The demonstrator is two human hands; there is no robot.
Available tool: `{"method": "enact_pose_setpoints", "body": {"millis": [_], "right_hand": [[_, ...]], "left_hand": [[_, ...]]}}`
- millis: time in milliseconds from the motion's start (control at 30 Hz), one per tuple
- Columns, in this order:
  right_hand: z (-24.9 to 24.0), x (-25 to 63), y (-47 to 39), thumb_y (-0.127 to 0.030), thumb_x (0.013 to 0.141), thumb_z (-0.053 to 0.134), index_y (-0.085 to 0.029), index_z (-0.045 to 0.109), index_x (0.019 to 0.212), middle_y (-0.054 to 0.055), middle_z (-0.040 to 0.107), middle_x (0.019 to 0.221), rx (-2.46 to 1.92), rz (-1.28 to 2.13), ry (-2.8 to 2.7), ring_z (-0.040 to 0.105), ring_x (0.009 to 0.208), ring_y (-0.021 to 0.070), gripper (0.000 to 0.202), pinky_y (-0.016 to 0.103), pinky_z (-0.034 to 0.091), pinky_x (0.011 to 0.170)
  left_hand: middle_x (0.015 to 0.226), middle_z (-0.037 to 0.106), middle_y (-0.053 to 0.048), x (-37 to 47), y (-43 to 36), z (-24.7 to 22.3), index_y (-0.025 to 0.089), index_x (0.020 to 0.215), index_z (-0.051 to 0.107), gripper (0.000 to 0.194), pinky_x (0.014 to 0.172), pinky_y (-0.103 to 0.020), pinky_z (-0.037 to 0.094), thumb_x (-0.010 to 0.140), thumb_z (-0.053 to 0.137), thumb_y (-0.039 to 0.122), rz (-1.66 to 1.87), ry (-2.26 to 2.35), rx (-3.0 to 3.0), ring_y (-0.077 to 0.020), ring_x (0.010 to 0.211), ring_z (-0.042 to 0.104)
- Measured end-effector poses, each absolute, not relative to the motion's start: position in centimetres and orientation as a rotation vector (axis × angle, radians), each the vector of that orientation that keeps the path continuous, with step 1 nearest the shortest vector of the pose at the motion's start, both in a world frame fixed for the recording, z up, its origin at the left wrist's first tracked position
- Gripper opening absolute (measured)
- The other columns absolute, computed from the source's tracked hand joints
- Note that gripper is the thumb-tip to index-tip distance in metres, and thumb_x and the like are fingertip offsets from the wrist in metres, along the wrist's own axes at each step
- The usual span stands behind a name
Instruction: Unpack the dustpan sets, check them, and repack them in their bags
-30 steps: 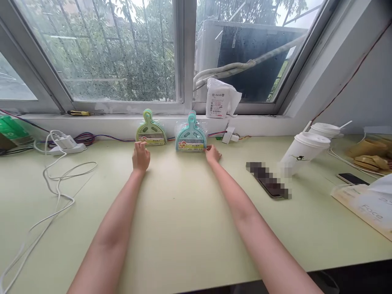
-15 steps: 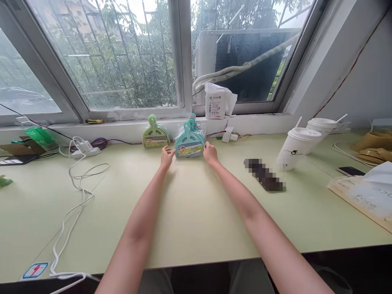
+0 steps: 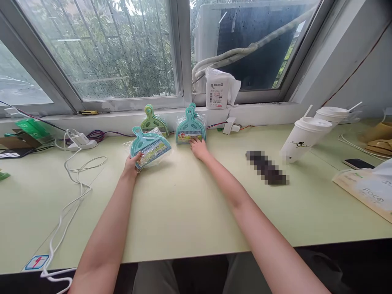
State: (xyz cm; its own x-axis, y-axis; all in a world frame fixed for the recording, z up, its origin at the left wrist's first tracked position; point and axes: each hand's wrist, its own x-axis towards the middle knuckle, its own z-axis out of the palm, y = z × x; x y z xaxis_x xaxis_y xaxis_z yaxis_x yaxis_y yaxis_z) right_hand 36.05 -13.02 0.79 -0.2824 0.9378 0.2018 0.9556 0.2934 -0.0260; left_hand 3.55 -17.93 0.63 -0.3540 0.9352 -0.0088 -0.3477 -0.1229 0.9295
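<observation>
A wrapped teal dustpan set (image 3: 150, 148) is gripped at its lower edge by the left hand (image 3: 132, 164), tilted just left of the leaning stack (image 3: 190, 130). The right hand (image 3: 199, 148) lies open, fingertips touching the stack's base. The slick wrapper could slip from so shallow a pinch, and the stack could topple if nudged.

A pale green laminate desk (image 3: 190, 212) runs under the window. At twelve o'clock a stack of teal plastic dustpan sets (image 3: 190, 130) leans on the sill, a light green one (image 3: 153, 121) at eleven. White cables (image 3: 76, 179) trail at nine; two white paper cups (image 3: 301, 136) at two.
</observation>
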Motion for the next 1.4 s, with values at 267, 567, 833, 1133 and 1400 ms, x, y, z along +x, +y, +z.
{"method": "enact_pose_setpoints", "body": {"millis": [267, 567, 833, 1133, 1400], "right_hand": [[0.2, 35.2, -11.1, -0.02, 0.098, 0.027, -0.02, 0.038, 0.153, 0.002, 0.022, 0.165, -1.914, -0.109, -2.181, 0.017, 0.152, 0.032, 0.056, 0.062, 0.024, 0.116], [-0.7, 35.7, -11.8, -0.013, 0.095, 0.03, -0.017, 0.059, 0.135, 0.009, 0.046, 0.154, -1.756, -0.239, -2.07, 0.041, 0.137, 0.0288, 0.049, 0.052, 0.032, 0.113], [-0.4, 35.6, -12.6, -0.01, 0.094, 0.034, -0.015, 0.063, 0.128, 0.013, 0.047, 0.151, -1.715, -0.316, -2.118, 0.042, 0.135, 0.0274, 0.045, 0.048, 0.031, 0.113], [-0.7, 35.7, -12.2, -0.014, 0.094, 0.034, -0.017, 0.064, 0.128, 0.01, 0.04, 0.157, -1.796, -0.228, -2.14, 0.033, 0.143, 0.0265, 0.046, 0.055, 0.027, 0.117], [-0.6, 35.6, -11.9, -0.01, 0.09, 0.031, -0.014, 0.045, 0.147, 0.009, 0.013, 0.167, -1.869, -0.232, -2.082, 0.015, 0.153, 0.0279, 0.059, 0.061, 0.024, 0.118]], "left_hand": [[0.084, 0.072, -0.007, 4.1, -18.6, 0.9, 0.013, 0.099, 0.06, 0.041, 0.084, -0.042, 0.062, 0.064, 0.082, 0.015, 1.675, 1.05, 0.757, -0.0236, 0.082, 0.073], [0.091, 0.073, -0.008, 4.2, -18.8, 0.8, 0.014, 0.104, 0.06, 0.046, 0.083, -0.04, 0.063, 0.063, 0.082, 0.013, 1.654, 1.046, 0.775, -0.0238, 0.084, 0.073], [0.085, 0.071, -0.006, 4.0, -18.7, 0.9, 0.015, 0.102, 0.057, 0.044, 0.073, -0.036, 0.063, 0.065, 0.08, 0.012, 1.63, 1.099, 0.768, -0.0177, 0.067, 0.07], [0.084, 0.07, -0.005, 4.1, -18.8, 1.1, 0.015, 0.1, 0.056, 0.04, 0.062, -0.027, 0.06, 0.066, 0.078, 0.009, 1.611, 1.117, 0.758, -0.0166, 0.066, 0.069], [0.087, 0.071, -0.006, 4.0, -18.5, 0.7, 0.015, 0.101, 0.056, 0.046, 0.072, -0.033, 0.061, 0.063, 0.082, 0.012, 1.609, 1.113, 0.754, -0.0174, 0.067, 0.07]]}}
